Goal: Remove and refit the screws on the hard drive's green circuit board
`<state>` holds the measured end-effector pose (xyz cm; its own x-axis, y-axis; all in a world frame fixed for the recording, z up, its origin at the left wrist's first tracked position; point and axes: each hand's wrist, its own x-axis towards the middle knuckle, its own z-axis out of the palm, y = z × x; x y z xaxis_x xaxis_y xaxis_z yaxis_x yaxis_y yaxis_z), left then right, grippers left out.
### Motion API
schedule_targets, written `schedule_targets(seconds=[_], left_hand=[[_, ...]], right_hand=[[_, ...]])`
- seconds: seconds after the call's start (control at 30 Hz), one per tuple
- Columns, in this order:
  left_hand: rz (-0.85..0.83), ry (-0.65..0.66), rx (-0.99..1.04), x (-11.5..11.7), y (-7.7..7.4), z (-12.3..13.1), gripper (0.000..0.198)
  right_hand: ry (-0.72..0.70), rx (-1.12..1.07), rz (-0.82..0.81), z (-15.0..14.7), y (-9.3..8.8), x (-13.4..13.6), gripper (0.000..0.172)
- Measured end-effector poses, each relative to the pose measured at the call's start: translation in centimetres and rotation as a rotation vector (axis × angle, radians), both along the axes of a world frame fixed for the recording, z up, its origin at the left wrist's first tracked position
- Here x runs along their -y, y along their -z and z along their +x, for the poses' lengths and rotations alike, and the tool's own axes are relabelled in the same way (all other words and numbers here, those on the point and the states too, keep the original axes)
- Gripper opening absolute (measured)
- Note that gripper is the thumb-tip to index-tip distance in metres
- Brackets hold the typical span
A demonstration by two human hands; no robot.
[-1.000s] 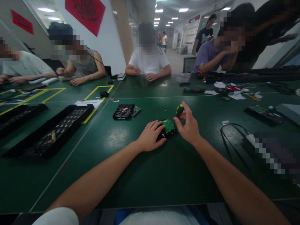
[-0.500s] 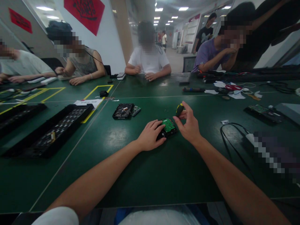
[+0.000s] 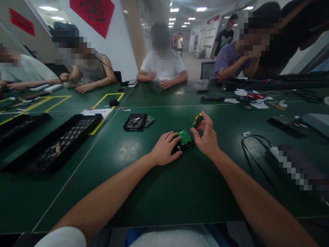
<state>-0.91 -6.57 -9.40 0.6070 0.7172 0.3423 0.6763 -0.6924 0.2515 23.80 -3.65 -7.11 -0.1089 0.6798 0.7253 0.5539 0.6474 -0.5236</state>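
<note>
A black hard drive with a green circuit board (image 3: 184,139) lies on the green table (image 3: 159,192) in front of me. My left hand (image 3: 165,149) rests on its left side with fingers curled over the edge, holding it down. My right hand (image 3: 206,136) is closed around a screwdriver with a yellow and black handle (image 3: 197,120), held upright over the drive's right side. The screwdriver's tip is hidden behind my fingers.
A second opened drive (image 3: 135,122) with a loose board lies farther left. Long black trays (image 3: 55,144) sit at the left. A black cable (image 3: 253,151) loops at the right, near more parts (image 3: 288,122). Several people sit around the table's far side.
The screwdriver handle has turned slightly in my right fingers. My left hand and the drive have stayed in place.
</note>
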Motion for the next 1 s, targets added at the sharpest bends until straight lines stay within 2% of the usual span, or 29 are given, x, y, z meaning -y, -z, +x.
schedule_targets(seconds=[0.27, 0.43, 0.7, 0.83, 1.0], left_hand=[[0.000, -0.001, -0.002, 0.07, -0.15, 0.03, 0.069], [0.001, 0.001, -0.002, 0.05, -0.15, 0.06, 0.069], [-0.004, 0.004, 0.005, 0.00, -0.04, -0.01, 0.068], [-0.003, 0.007, 0.009, 0.02, -0.04, -0.04, 0.068], [0.008, 0.005, -0.002, -0.04, 0.04, -0.02, 0.069]], right_hand=[[-0.019, -0.006, -0.005, -0.02, -0.09, 0.03, 0.082], [0.007, 0.043, 0.037, 0.05, -0.37, 0.00, 0.075], [-0.099, 0.034, -0.022, -0.03, -0.50, 0.22, 0.075], [-0.027, 0.045, 0.020, 0.11, -0.50, 0.09, 0.078], [0.039, 0.082, 0.099, 0.09, -0.89, 0.25, 0.073]])
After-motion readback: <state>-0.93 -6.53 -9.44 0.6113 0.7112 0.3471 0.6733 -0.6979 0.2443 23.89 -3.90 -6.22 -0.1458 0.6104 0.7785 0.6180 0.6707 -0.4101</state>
